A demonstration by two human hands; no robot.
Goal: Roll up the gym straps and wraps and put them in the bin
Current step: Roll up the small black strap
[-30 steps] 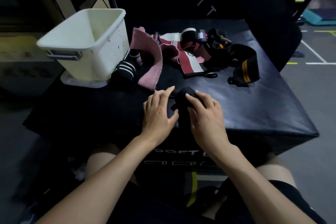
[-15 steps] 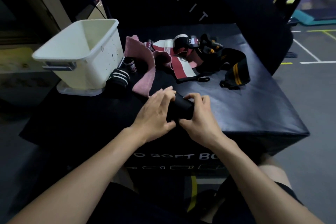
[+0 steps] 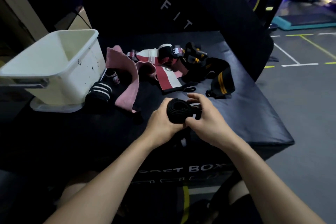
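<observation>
At the centre of the frame, the left hand [image 3: 161, 121] wraps its curled fingers around a tightly coiled black fabric strap [image 3: 177, 112], whose spiral end faces the camera. The right hand [image 3: 206, 123] grips the same roll from the other side, thumb against its lower edge and fingers curved over the loose tail; the fingertips are blurred. The roll is held just above the near part of the padded black box [image 3: 254, 114], which serves as the table and shows white lettering on its front face.

Above the hands in the frame, unrolled gear lies scattered on the surface. A pink fabric band [image 3: 127, 80] runs diagonally left of centre, partly overlapping a red and white striped wrap [image 3: 168, 78]. To the right of that sits a black wrap with yellow stripes [image 3: 221, 78], and behind it a tangle of black and yellow straps [image 3: 195, 55]. A black wrap with white stripes [image 3: 100, 92] rests just beside the white plastic bin [image 3: 60, 71], which stands at the upper left of the frame on a flat pale lid [image 3: 54, 108]. The bin's visible interior shows only bare walls.
</observation>
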